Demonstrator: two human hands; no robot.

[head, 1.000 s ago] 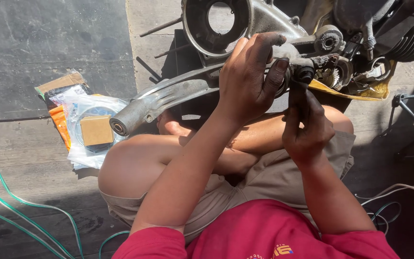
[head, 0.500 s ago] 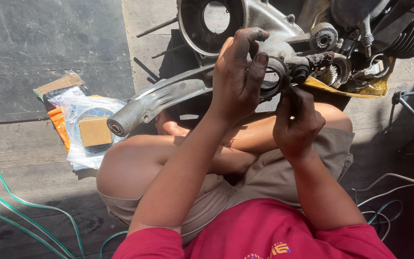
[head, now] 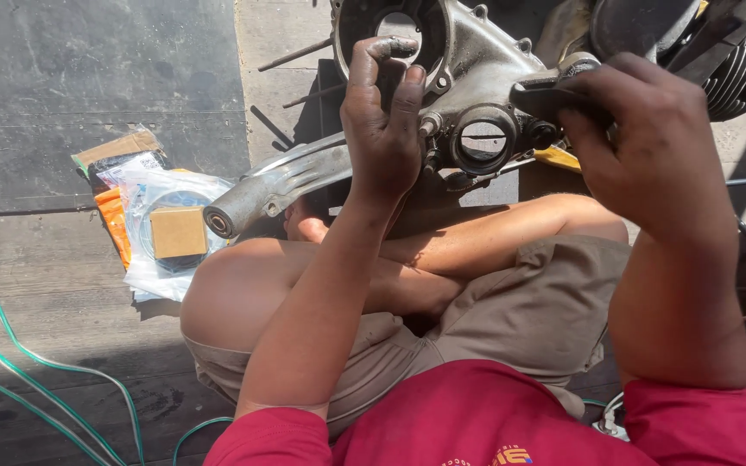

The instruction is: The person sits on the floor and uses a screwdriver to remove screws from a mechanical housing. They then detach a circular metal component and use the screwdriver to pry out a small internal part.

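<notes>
on the floor, in front of a seated person's crossed legs, a grey metal engine casing [head: 477, 78] is seen, lying just beyond both raised hands. its long arm [head: 278, 185] runs down and to the left, ending in a round bushing near the left knee. the left hand [head: 386, 121] is held against the casing's middle, fingers loosely curled and grimy, nothing gripped in it. the right hand [head: 641, 138] is closed around a dark tool handle [head: 546, 93], whose tip is set close by a round port [head: 483, 138] in the casing; this hand is the nearer to the port. the casing looks dull, oily and worn. clear parts bags [head: 166, 229] and green cables [head: 36, 362] are left aside.
</notes>
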